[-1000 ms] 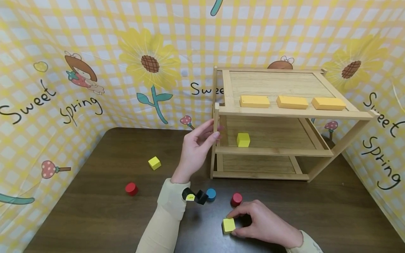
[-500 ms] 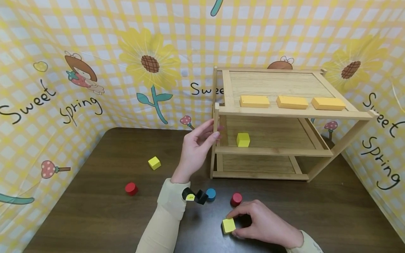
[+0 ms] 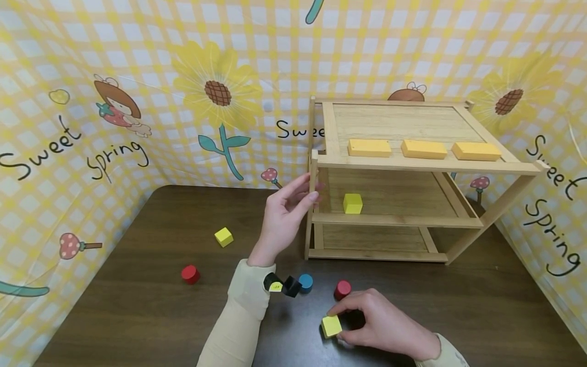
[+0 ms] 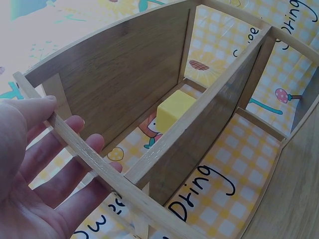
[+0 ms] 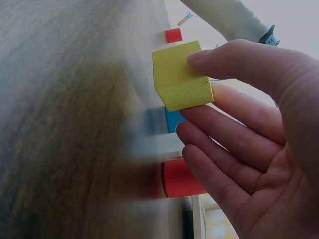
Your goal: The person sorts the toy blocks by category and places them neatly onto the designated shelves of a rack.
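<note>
My left hand [image 3: 282, 221] grips the front left post of a small wooden shelf rack [image 3: 394, 220], thumb in front and fingers behind. The left wrist view shows the thumb [image 4: 35, 110] lying on the post. Low over the dark table, my right hand [image 3: 382, 324] pinches a yellow cube [image 3: 331, 326] between thumb and fingers. In the right wrist view this cube [image 5: 182, 74] is tilted, and the other fingers stretch out beneath. Just beyond the right hand stands a red cylinder [image 3: 342, 289], with a blue cylinder [image 3: 305, 283] to its left.
A second yellow cube [image 3: 352, 203] sits on the rack's middle shelf, at the left. Three yellow-orange blocks [image 3: 423, 149] line the front of the top shelf. Left on the table [image 3: 137, 306] lie another yellow cube [image 3: 223, 237] and a red cylinder [image 3: 190, 274]. A checked cloth [image 3: 275, 51] hangs behind.
</note>
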A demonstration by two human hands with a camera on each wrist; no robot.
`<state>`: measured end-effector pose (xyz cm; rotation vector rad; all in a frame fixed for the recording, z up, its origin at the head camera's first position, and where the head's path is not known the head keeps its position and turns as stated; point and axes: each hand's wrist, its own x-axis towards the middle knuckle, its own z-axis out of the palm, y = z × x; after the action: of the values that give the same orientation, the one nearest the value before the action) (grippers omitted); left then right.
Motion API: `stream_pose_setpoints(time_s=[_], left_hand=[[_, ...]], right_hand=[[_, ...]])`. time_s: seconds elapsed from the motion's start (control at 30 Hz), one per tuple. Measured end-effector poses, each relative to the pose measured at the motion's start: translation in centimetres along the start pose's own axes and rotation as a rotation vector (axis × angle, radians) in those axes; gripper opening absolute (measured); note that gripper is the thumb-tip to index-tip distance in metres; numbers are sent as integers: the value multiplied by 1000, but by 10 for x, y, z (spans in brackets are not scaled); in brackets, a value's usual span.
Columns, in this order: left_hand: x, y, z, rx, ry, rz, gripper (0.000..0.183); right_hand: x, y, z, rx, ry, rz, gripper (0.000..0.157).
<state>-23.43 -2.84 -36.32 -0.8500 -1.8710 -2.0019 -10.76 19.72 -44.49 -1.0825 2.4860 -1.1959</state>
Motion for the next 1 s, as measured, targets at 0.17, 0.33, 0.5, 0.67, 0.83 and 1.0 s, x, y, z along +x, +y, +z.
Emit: stream_pose_setpoints(time_s=[0.17, 0.33, 0.5, 0.67, 0.83, 1.0], left_hand=[[0, 1, 0, -2, 0, 2, 43], [0, 1, 0, -7, -1, -6, 42], [0, 2, 0, -9, 0, -6, 42], [0, 2, 0, -12, -1, 4, 42], [0, 3, 1, -15, 1, 6, 42], [1, 3, 1, -21, -2, 8, 42]], right_hand=[[1, 0, -2, -4, 15, -17, 34], [2, -1, -3, 1, 17, -16, 35], [2, -2, -5, -9, 21, -8, 34], [3, -5, -7, -15, 22, -2, 34], [4, -6, -10, -3, 27, -3, 35], [3, -6, -14, -26, 72, -45, 36]])
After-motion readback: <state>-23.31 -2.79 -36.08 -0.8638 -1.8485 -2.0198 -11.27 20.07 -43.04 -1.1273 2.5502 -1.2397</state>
